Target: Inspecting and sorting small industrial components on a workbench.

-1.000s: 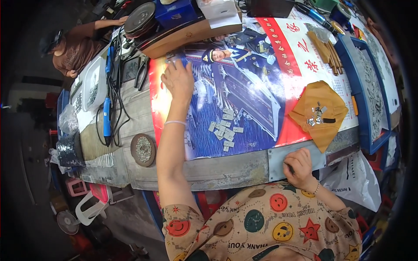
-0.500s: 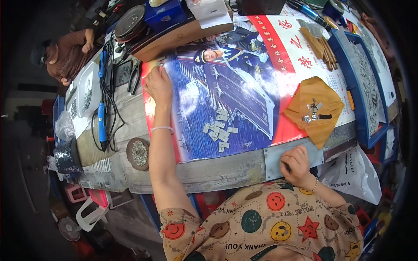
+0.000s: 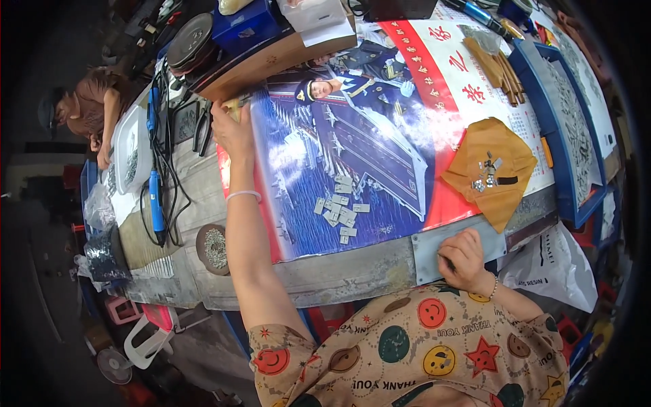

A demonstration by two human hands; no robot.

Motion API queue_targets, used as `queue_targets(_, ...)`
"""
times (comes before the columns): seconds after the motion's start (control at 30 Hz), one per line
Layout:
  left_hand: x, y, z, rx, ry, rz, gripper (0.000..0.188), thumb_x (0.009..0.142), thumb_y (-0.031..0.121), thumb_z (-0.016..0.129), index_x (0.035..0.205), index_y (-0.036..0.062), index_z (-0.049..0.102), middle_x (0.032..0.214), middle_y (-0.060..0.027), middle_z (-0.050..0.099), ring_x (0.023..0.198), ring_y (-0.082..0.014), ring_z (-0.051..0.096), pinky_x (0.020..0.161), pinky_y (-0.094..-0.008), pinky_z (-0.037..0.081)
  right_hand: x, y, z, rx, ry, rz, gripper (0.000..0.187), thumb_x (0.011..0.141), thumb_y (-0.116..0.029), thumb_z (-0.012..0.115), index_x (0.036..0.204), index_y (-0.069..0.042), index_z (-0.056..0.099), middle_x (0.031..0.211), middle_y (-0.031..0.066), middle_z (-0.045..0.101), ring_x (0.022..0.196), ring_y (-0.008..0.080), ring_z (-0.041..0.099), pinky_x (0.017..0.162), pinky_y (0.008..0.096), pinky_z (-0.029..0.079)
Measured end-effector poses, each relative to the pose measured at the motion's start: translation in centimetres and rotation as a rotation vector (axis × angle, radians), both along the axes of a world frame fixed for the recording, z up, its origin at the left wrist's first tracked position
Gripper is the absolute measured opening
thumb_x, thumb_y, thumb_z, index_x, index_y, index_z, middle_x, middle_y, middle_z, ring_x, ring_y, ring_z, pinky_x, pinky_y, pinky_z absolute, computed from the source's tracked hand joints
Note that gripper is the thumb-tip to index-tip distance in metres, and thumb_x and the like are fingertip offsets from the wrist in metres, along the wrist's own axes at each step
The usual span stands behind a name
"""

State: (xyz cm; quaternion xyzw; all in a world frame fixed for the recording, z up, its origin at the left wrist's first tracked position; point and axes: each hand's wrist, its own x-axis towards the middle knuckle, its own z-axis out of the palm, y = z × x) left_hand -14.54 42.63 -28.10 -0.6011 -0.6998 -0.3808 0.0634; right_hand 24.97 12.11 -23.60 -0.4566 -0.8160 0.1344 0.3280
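My left hand [image 3: 232, 132] is stretched to the far left corner of a glossy poster [image 3: 319, 244], beside the base of a cardboard box [image 3: 271, 64]. Its thumb and forefinger stand apart, with no object visible gripped between them. A loose heap of small flat grey metal pieces [image 3: 344, 216] lies on the poster's near part. My right hand [image 3: 464, 259] rests curled on a grey metal plate [image 3: 427, 254] at the near table edge. Something dark shows inside its fist, too small to name. Beyond it, a brown paper sheet [image 3: 475, 152] carries tiny metal parts [image 3: 483, 180].
Left of my forearm are a round dish [image 3: 203, 256] of small parts, pliers [image 3: 204, 129], and blue pen-shaped power tools [image 3: 156, 203] with cables. A white tub [image 3: 129, 159] stands near a co-worker [image 3: 98, 102]. A long blue tray [image 3: 576, 210] of metal parts borders the right side.
My left hand has shifted left toward the box, and its thumb and forefinger have spread. My right hand stays put. The co-worker's arm has lowered toward the white tub.
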Motion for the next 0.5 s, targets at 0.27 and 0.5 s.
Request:
queue_targets(0.27, 1.0, 1.4, -0.5, -0.108, 0.109, 0.138, 0.064, 0.074, 0.024, 0.074, 0.125, 0.0024, 0.042, 0.110, -0.0159, 0.059, 0.103, -0.0364, 0.054, 0.086, -0.0529, 0.037, 0.0, 0.2, -0.3, 0.001, -0.003, 0.012, 0.028, 0.061, 0.003, 0.067, 0.086, -0.004, 0.057, 0.085, 0.0059, 0.058, 0.071, 0.0236, 0.054, 0.071, 0.0373, 0.040)
queue_targets(0.5, 2.0, 1.6, 0.0, -0.105, 0.137, 0.169, 0.057, 0.073, 0.022, 0.075, 0.118, 0.0020, 0.045, 0.107, -0.0160, 0.060, 0.101, -0.0361, 0.054, 0.083, -0.0517, 0.038, 0.1, 0.1, -0.4, 0.004, -0.013, 0.015, 0.028, 0.061, 0.003, 0.068, 0.085, -0.004, 0.057, 0.084, 0.0058, 0.058, 0.070, 0.0237, 0.054, 0.070, 0.0374, 0.040)
